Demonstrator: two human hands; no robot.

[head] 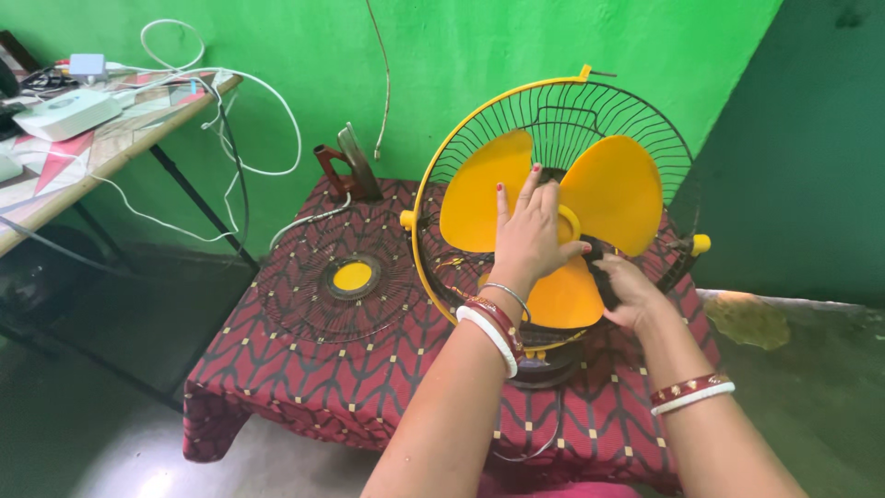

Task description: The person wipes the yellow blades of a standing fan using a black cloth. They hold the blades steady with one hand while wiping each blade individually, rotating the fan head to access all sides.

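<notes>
Fan under assembly on the counter [304,387]. My left hand [530,235] lies flat, fingers released, on the yellow fan blade [604,189]; my right hand [627,288] grasps the hub at 4 o'clock. Front grille [336,277] lies at 9 o'clock. Next, I judge, calls for steadying the blade.

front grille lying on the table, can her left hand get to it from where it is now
Probably yes. The front grille lies flat and uncovered on the tablecloth, just left of the fan. The left hand rests on the yellow blades, holding nothing, with only open cloth between.
</notes>
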